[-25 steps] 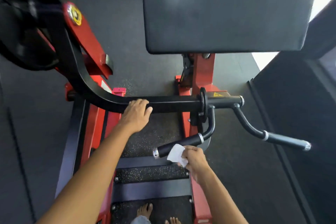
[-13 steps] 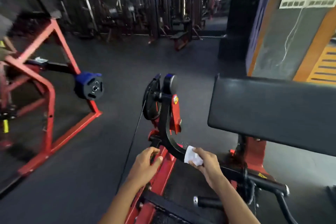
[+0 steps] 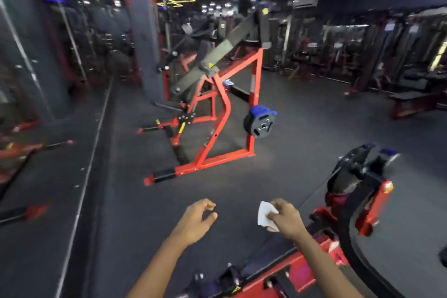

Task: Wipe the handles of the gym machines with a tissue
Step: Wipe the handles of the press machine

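Observation:
My right hand (image 3: 286, 219) pinches a white tissue (image 3: 264, 215) in mid-air, clear of any machine. My left hand (image 3: 197, 219) hangs beside it with loosely curled fingers and holds nothing. The red and black machine (image 3: 355, 203) with its curved black arm lies at the lower right, just right of my right hand. Ahead in the middle stands another red-framed machine (image 3: 217, 113) carrying a black weight plate (image 3: 258, 126) with a blue cloth on top. No handle is under either hand.
Dark rubber floor (image 3: 302, 128) spreads between the machines. A mirrored wall (image 3: 36, 80) runs along the left. Rows of dark gym machines (image 3: 362, 55) fill the back right. The red base frame (image 3: 278, 278) of the near machine crosses the bottom edge.
My view has swung up and left, away from the machine. Both hands have come off its black arm and now hang free, the tissue still in my right hand.

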A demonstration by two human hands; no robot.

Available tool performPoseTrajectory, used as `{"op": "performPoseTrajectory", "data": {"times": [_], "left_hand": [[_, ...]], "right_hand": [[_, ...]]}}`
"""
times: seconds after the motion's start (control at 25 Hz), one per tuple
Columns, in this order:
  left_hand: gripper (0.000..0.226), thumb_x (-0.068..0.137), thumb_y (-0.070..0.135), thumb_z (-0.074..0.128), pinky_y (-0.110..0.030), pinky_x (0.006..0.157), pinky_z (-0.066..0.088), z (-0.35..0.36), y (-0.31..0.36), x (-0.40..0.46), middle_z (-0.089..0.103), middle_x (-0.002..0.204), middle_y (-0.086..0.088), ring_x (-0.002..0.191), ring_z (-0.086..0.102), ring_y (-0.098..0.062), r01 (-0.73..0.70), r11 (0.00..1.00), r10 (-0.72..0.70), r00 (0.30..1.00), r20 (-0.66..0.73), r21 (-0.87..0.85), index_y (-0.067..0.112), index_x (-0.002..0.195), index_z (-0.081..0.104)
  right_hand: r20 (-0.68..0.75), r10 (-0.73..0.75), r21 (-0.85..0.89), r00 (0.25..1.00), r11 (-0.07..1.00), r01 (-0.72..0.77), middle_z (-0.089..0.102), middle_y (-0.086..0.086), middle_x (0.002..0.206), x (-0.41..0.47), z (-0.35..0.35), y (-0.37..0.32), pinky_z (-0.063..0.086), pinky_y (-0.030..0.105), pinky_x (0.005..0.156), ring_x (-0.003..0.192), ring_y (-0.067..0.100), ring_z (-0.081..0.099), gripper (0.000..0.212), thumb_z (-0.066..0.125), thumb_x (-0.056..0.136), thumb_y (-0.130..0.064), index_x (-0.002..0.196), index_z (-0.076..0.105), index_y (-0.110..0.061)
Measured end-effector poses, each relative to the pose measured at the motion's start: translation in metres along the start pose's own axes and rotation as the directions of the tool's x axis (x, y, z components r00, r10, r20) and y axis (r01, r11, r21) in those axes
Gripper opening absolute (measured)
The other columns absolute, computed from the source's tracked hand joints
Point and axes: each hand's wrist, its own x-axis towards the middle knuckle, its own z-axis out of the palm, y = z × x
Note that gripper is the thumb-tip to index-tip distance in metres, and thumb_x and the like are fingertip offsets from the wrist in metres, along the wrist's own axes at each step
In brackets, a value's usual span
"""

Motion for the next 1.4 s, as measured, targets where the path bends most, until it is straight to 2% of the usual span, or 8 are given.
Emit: {"op": "performPoseTrajectory", "data": {"times": [0.16,0.4,0.72,1.08,1.4], "left_hand": [[0.025,0.092,0.023,0.058,-0.016,0.091,0.04,-0.058,-0.054,-0.019,0.06,0.114,0.006,0.108,0.056,-0.008,0.101,0.995,-0.101,0.992,-0.075,-0.001,0.014,0.115,0.06],[0.024,0.092,0.022,0.057,-0.015,0.092,0.035,-0.136,-0.131,-0.031,0.059,0.117,0.006,0.114,0.053,-0.006,0.18,0.982,-0.185,0.977,-0.108,-0.048,0.015,0.115,0.059],[0.026,0.092,0.024,0.057,-0.015,0.094,0.035,-0.226,-0.202,-0.043,0.058,0.121,0.006,0.117,0.05,-0.004,0.241,0.969,-0.246,0.958,-0.145,-0.052,0.016,0.117,0.059],[0.024,0.092,0.024,0.056,-0.017,0.095,0.038,-0.277,-0.235,-0.039,0.059,0.12,0.006,0.117,0.052,-0.007,0.274,0.96,-0.279,0.926,-0.252,-0.058,0.017,0.115,0.059],[0.028,0.093,0.023,0.056,-0.019,0.098,0.038,-0.316,-0.266,0.027,0.059,0.123,0.004,0.117,0.052,-0.007,0.257,0.966,-0.256,0.926,-0.277,-0.035,0.015,0.119,0.058]], "right_hand": [[0.092,-0.057,-0.003,0.994,0.998,0.058,0.063,0.01,0.083,0.004,0.063,-0.048,0.052,0.02,0.043,0.064,0.016,0.061,0.013,0.058,0.08,0.002,0.076,0.059,-0.009],[0.244,-0.078,-0.005,0.967,0.997,0.082,0.062,0.008,0.087,0.009,0.176,-0.113,0.054,0.021,0.048,0.071,0.014,0.061,0.008,0.057,0.082,-0.003,0.084,0.061,-0.009],[0.317,-0.141,0.052,0.938,0.99,0.132,0.063,0.01,0.093,0.016,0.312,-0.188,0.055,0.022,0.048,0.075,0.016,0.06,0.007,0.057,0.083,-0.005,0.086,0.062,-0.009],[0.389,-0.193,0.084,0.901,0.981,0.174,0.062,0.011,0.099,0.038,0.387,-0.247,0.054,0.02,0.047,0.081,0.018,0.06,0.01,0.056,0.082,-0.004,0.087,0.063,-0.009],[0.4,-0.237,0.106,0.885,0.972,0.212,0.062,0.009,0.096,0.096,0.426,-0.283,0.056,0.025,0.053,0.085,0.019,0.06,0.009,0.056,0.082,-0.005,0.086,0.063,-0.01]]}}
